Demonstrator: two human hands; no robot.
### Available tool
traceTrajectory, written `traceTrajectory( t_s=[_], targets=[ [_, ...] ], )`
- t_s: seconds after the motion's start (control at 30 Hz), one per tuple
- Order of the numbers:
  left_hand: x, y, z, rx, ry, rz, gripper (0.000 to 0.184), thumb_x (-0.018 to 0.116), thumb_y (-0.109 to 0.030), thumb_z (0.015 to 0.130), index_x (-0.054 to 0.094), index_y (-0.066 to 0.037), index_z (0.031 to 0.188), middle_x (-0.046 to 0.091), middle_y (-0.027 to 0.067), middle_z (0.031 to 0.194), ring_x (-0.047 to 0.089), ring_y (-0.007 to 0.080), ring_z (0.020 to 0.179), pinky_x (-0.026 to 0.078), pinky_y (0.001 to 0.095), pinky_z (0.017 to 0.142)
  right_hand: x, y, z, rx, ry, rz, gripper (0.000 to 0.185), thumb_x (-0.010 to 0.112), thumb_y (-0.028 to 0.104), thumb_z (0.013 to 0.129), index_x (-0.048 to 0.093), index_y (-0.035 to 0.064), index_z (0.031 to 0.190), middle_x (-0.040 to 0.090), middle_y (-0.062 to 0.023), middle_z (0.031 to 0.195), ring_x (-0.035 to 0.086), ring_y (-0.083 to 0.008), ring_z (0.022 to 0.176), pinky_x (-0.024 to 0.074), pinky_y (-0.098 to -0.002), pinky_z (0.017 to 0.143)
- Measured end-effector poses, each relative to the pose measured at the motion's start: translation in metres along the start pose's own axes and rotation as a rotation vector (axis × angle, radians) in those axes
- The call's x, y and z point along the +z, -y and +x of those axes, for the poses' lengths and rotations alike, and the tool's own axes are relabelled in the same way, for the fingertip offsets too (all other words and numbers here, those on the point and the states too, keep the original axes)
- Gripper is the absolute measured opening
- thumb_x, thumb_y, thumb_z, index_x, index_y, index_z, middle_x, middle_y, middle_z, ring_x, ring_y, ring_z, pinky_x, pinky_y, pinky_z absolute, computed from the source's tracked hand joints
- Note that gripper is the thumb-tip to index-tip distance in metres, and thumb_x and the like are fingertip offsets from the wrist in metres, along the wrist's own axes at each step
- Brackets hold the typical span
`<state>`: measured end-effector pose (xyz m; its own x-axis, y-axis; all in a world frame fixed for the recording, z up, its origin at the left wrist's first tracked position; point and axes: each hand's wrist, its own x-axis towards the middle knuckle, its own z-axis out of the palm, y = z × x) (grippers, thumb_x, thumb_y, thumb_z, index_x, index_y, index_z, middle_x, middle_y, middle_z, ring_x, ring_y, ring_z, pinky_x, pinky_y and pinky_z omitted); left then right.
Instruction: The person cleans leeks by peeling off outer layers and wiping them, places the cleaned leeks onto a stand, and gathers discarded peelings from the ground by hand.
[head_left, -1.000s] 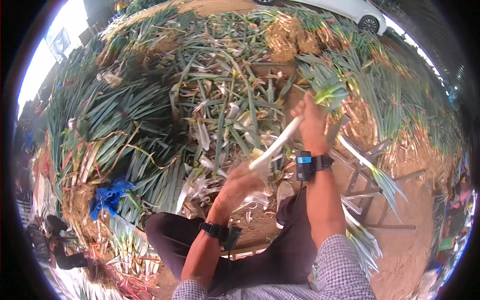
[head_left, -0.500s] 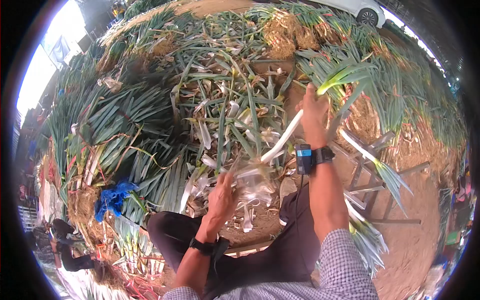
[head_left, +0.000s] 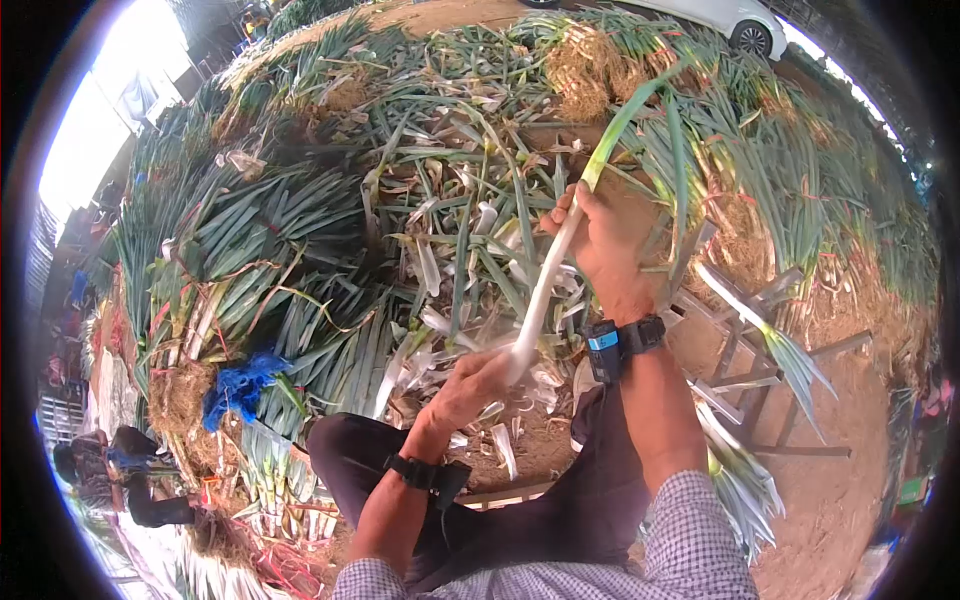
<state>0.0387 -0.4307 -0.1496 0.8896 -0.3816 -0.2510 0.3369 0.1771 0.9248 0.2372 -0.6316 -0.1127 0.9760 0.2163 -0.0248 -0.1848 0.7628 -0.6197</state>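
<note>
A long green onion (head_left: 546, 275) slants across the middle, its white stalk low and its green leaves pointing up and away. My right hand (head_left: 603, 240) is closed around the upper part of the white stalk, just below where it turns green. At the lower end, my left hand (head_left: 468, 388) has its fingers closed on the stalk's base, partly smeared by motion. Beneath both hands lies a litter of peeled leaves and pale sheaths (head_left: 485, 240) on the ground. To the right, another green onion (head_left: 735, 293) rests on a metal frame.
The metal frame (head_left: 800, 450) stands on bare soil beside my right arm. More green onions (head_left: 735, 470) lie near my right knee. Leafy bundles (head_left: 250, 225) are piled at left, with blue netting (head_left: 243, 388). Rooted bundles (head_left: 590, 70) and a white car (head_left: 720, 22) are farther off.
My left hand has moved right and up onto the stalk's base, from loose, blurred peelings. My right hand has shifted left, and the green onion stands steeper. The view has shifted slightly.
</note>
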Motion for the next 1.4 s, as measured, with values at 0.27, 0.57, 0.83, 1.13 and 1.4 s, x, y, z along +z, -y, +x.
traceTrajectory(
  t_s=[0.27,0.57,0.83,1.13,1.4],
  targets=[
    [-0.025,0.031,0.019,0.225,-0.512,0.554,0.042,0.067,-0.014,0.09,0.056,0.006,0.125,0.068,0.0138,0.108,0.067,0.0196,0.092,0.055,0.0309,0.076,-0.002,-0.006,0.001,-0.067,-0.09,-0.038,0.013,0.066,0.011,0.093,0.059,-0.0002,0.096,0.058,-0.0086,0.08,0.059,-0.022,0.072,0.0593,-0.0495,0.073],
    [0.009,-0.016,0.052,0.287,-0.56,0.796,0.024,0.062,-0.02,0.095,0.063,-0.004,0.113,0.063,0.0206,0.084,0.06,0.0255,0.073,0.047,0.042,0.066,0.003,-0.047,-0.001,0.22,0.142,-0.065,0.022,0.06,0.025,0.098,0.057,0.0046,0.091,0.055,-0.0055,0.082,0.058,-0.0188,0.077,0.0576,-0.0391,0.084],
    [-0.025,0.003,0.037,0.329,-0.403,0.077,0.02,0.057,-0.016,0.098,0.063,0.002,0.097,0.059,0.0011,0.071,0.055,0.0109,0.065,0.046,0.0273,0.058,0.045,-0.045,-0.037,0.169,0.202,-0.27,0.017,0.064,0.015,0.095,0.059,-0.0009,0.1,0.063,-0.0092,0.081,0.067,-0.0228,0.069,0.061,-0.0428,0.071],
    [-0.053,0.006,0.062,0.409,-0.555,0.305,0.019,0.064,-0.018,0.094,0.065,0.0,0.101,0.062,0.001,0.074,0.051,0.0075,0.066,0.043,0.0263,0.056,0.019,-0.079,-0.021,0.088,0.38,-0.404,0.025,0.058,0.024,0.097,0.058,0.0036,0.112,0.065,-0.0085,0.093,0.066,-0.0231,0.086,0.0534,-0.0403,0.086],
    [-0.168,-0.021,-0.061,0.207,-0.799,0.411,0.024,0.062,-0.019,0.097,0.067,0.001,0.11,0.067,0.0048,0.087,0.062,0.0108,0.074,0.052,0.027,0.065,0.054,-0.065,-0.004,0.292,0.344,-0.181,0.026,0.059,0.025,0.098,0.056,0.0037,0.112,0.063,-0.0075,0.09,0.061,-0.0191,0.08,0.0525,-0.0384,0.077]
  ],
)
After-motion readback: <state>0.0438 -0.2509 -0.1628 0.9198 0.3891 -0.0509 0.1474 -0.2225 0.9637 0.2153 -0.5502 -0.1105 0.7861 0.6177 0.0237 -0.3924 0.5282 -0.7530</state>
